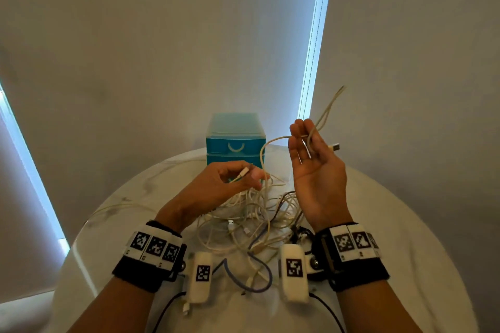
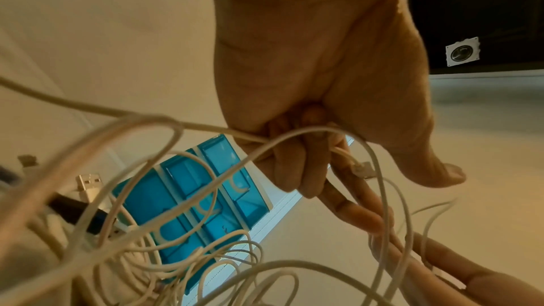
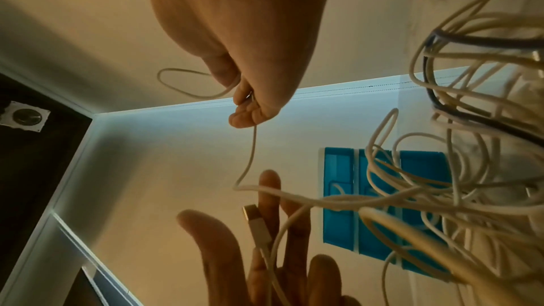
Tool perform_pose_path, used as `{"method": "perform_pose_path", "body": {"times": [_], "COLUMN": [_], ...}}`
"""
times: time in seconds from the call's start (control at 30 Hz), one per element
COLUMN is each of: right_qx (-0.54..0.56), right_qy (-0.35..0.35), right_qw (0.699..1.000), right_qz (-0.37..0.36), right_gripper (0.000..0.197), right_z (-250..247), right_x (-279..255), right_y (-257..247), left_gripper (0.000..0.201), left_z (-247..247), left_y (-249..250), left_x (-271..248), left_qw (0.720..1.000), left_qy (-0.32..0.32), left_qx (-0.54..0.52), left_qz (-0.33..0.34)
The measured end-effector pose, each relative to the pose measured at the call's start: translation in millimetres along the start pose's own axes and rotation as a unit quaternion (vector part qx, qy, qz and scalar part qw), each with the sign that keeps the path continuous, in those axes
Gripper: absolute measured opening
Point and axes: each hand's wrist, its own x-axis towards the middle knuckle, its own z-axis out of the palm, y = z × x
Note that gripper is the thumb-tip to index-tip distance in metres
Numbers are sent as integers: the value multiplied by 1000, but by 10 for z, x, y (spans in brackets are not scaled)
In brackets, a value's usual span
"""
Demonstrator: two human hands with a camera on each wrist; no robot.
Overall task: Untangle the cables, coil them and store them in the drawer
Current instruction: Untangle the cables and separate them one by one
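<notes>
A tangle of white cables [image 1: 254, 213] lies on the round white table [image 1: 400, 238] between my wrists. My left hand [image 1: 250, 171] hovers over it and pinches a white cable's plug [image 1: 244, 171] between thumb and fingers; the left wrist view shows that plug [image 2: 360, 168] beside the curled fingers [image 2: 297, 171]. My right hand [image 1: 305, 140] is raised palm towards me. A white cable [image 1: 270, 142] runs between its fingers, loops above them and ends in a USB plug [image 1: 335, 147] on the right. In the right wrist view its fingertips [image 3: 246, 111] pinch the cable.
A blue drawer unit [image 1: 234, 140] with white handles stands at the table's far edge, drawers closed. A dark purple cable [image 1: 261, 267] winds through the tangle near me. A loose plug [image 1: 186, 309] lies at the table's near edge. Wall and blinds rise behind the table.
</notes>
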Motion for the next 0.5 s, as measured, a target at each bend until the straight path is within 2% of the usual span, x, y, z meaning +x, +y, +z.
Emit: {"method": "perform_pose_path", "body": {"times": [0.1,0.2,0.37,0.5], "right_qx": [11,-6,-96,-220], "right_qy": [-25,-52,-57,-28], "right_qw": [1000,999,993,969], "right_qz": [9,15,33,107], "right_gripper": [41,42,41,32], "right_z": [1,2,-65,-123], "right_x": [-22,-34,25,36], "right_y": [-6,-2,2,65], "left_gripper": [30,24,14,14], "left_z": [62,125,85,13], "left_y": [13,-14,-56,-114], "left_x": [6,47,104,144], "left_qw": [1000,1000,988,969], "left_qy": [-16,11,149,241], "left_qx": [-21,8,-40,-62], "left_qz": [4,14,29,17]}}
